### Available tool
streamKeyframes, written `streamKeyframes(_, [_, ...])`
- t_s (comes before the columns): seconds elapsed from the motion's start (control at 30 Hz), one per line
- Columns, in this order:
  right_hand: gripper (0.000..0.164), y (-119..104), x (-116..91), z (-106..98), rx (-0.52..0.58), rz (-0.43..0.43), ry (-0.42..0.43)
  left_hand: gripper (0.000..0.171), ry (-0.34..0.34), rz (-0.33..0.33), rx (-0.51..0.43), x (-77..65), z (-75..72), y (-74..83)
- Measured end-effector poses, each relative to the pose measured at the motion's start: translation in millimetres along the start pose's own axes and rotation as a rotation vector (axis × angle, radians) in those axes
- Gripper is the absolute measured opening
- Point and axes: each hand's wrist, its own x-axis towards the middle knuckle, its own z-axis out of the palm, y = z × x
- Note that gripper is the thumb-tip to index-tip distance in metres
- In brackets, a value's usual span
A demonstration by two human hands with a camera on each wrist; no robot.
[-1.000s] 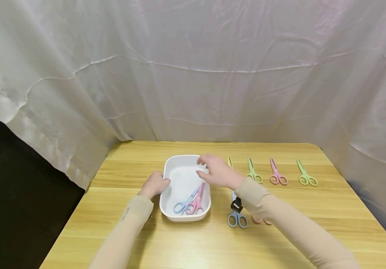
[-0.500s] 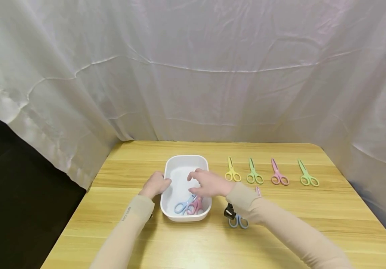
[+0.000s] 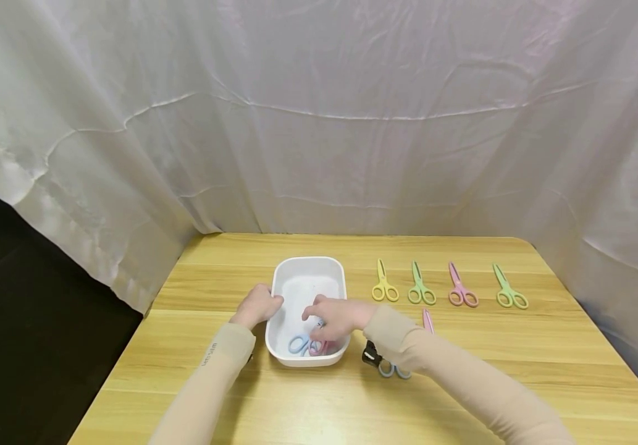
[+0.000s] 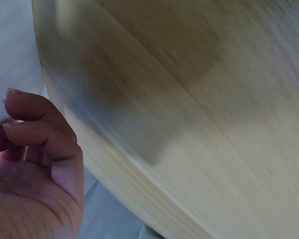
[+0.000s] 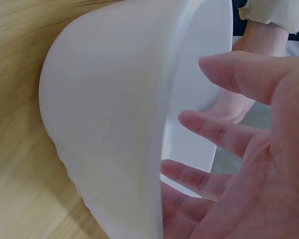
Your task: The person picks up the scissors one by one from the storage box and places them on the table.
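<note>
A white plastic bin (image 3: 309,361) stands on the table. Inside it, near the front, lie blue scissors (image 3: 296,344) and pink scissors (image 3: 317,350), partly covered by my right hand (image 3: 334,318). That hand reaches over the bin's right rim with fingers spread and relaxed, close above the scissors. In the right wrist view nothing shows between its fingers (image 5: 224,132). My left hand (image 3: 256,304) holds the bin's left rim, thumb over the edge. The left wrist view shows the left hand's fingers (image 4: 37,132) bent, with the bin out of that view.
Right of the bin, a back row holds yellow scissors (image 3: 384,289), green scissors (image 3: 420,290), mauve scissors (image 3: 460,290) and another green pair (image 3: 509,293). Blue scissors (image 3: 388,371) and pink scissors (image 3: 428,319) lie partly hidden under the right forearm. A pale curtain (image 3: 352,154) hangs behind the table (image 3: 319,414).
My right hand has moved left and toward me, from the bin's far right rim down over the scissors. The left hand stays on the left rim.
</note>
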Motion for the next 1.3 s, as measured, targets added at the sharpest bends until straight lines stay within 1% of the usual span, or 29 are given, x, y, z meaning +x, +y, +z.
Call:
streamKeyframes(0.1, [0.046, -2, 1, 3, -0.032, 0.008, -0.02, 0.031, 0.001, 0.001, 0.0, 0.1, 0.0, -0.1])
streamKeyframes(0.3, [0.048, -3, 3, 10, -0.116, 0.04, -0.035, 0.031, -0.002, 0.005, 0.003, -0.7, -0.9, 0.1])
streamKeyframes(0.5, [0.049, -4, 5, 14, -0.154, 0.07, -0.065, 0.03, -0.003, 0.008, 0.0, -0.7, -1.1, -0.1])
streamKeyframes(0.7, [0.049, -7, 7, 16, -0.197, 0.101, -0.123, 0.03, 0.001, 0.001, 0.008, -0.7, -0.8, -0.1])
streamKeyframes(0.87, [0.048, -10, 8, 16, -0.226, 0.131, -0.148, 0.03, 0.005, -0.003, 0.001, -1.8, -1.6, 1.5])
streamKeyframes(1.1, [0.044, -10, 9, 16, -0.212, 0.153, -0.158, 0.033, 0.005, -0.003, 0.01, -2.1, -1.6, 1.9])
streamKeyframes(1.2, [0.043, -9, 9, 16, -0.189, 0.144, -0.152, 0.035, -0.001, -0.008, 0.0, -1.0, -0.7, 0.6])
streamKeyframes(1.3, [0.042, -8, 9, 16, -0.172, 0.116, -0.143, 0.035, -0.005, -0.009, -0.001, 0.2, 0.0, -0.9])
